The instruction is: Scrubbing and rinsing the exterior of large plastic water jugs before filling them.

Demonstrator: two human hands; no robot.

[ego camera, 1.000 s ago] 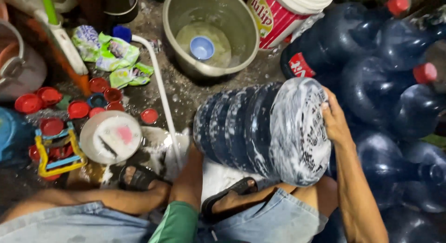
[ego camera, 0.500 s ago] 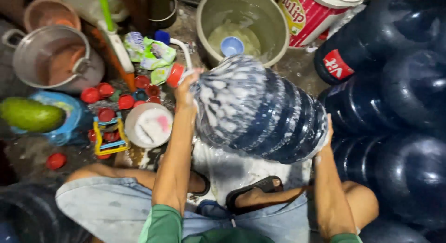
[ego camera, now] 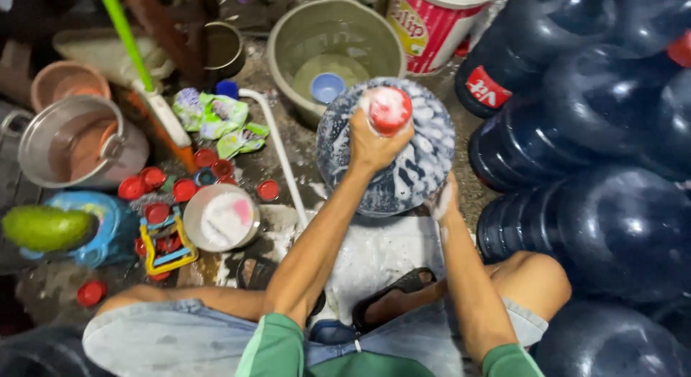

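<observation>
I see the soapy jug (ego camera: 392, 168) upright on the wet floor between my knees, in front of the basin (ego camera: 288, 42). My left hand (ego camera: 374, 143) has its fingers wrapped around the red cap (ego camera: 389, 109). My right hand (ego camera: 443, 200) presses flat, fingers open, against the jug's side.

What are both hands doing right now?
Left hand: closed around the soapy blue water jug's red-capped neck.
Right hand: soapy, pressed against the jug's side; grip unclear.

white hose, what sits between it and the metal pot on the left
In the head view, between the white hose and the metal pot lie crumpled green wrappers, a green-handled brush and scattered red caps.
</observation>
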